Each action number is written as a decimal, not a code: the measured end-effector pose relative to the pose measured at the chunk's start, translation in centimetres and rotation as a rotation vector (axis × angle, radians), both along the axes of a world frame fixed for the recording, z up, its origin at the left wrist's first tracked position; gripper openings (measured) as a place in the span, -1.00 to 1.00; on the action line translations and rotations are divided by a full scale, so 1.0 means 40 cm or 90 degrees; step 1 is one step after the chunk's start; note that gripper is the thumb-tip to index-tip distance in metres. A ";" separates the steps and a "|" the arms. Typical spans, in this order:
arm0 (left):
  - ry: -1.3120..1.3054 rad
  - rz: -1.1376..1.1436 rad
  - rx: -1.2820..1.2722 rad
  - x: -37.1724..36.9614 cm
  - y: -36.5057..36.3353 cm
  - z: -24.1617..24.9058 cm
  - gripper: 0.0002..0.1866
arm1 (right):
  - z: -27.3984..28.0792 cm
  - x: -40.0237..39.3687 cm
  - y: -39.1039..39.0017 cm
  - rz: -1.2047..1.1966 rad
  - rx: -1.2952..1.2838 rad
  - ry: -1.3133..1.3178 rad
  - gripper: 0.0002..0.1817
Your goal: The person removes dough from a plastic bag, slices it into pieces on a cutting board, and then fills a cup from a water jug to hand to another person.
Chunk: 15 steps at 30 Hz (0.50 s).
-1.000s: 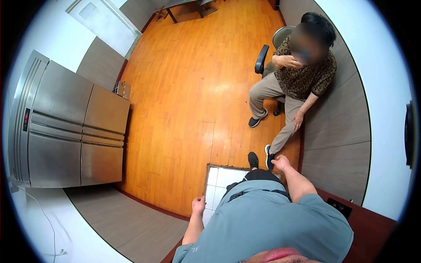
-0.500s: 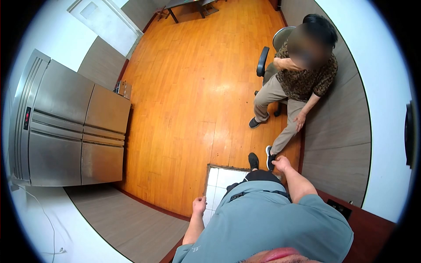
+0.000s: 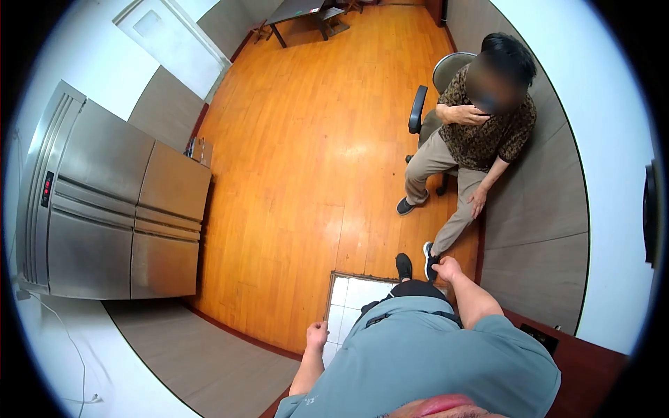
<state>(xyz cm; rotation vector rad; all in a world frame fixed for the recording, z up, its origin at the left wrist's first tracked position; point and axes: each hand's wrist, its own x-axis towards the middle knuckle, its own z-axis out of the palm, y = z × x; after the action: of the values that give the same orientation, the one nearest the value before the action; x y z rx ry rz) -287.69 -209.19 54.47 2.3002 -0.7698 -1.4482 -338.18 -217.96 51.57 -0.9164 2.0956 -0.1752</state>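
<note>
My left hand (image 3: pixel 317 336) hangs low beside my body, over the white tiles (image 3: pixel 336 315) at the wooden floor's edge. Its fingers are loosely curled, and nothing shows in them. In front of my grey-blue shirt (image 3: pixel 432 348) is my right hand (image 3: pixel 447 269), closed with thumb and fingers drawn together. No object is visible in it. From this angle it overlaps the edge of a black-and-white shoe (image 3: pixel 429 259) worn by a seated person; I see no sign of contact. One black shoe of mine (image 3: pixel 403 266) points forward onto the wood.
A person (image 3: pixel 481 132) sits in an office chair (image 3: pixel 418 111) against the right wall, one hand near the face. A steel refrigerator (image 3: pixel 104 202) stands left. Farther off are a white door (image 3: pixel 171 49) and a dark table (image 3: pixel 296 10). A reddish-brown surface (image 3: pixel 592 369) lies at lower right.
The view has tilted slightly, so the room, chair and refrigerator sit a little lower in the picture. Both my hands keep nearly the same pose. The seated person's raised hand has shifted slightly.
</note>
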 end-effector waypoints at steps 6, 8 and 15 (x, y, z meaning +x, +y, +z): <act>-0.013 0.004 0.001 -0.003 -0.002 0.001 -0.67 | 0.008 -0.003 -0.003 0.020 0.001 0.001 -0.55; -0.014 0.002 0.002 -0.009 -0.007 0.017 -0.68 | 0.037 -0.003 -0.011 0.038 0.017 -0.007 -0.56; -0.025 -0.008 0.003 -0.009 -0.007 0.016 -0.67 | 0.026 -0.009 -0.007 0.034 0.005 0.002 -0.54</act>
<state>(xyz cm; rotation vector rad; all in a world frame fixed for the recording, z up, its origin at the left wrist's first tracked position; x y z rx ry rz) -288.04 -209.47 55.11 2.3378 -0.7949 -1.4153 -338.53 -218.22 52.59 -0.9668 2.0711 -0.1380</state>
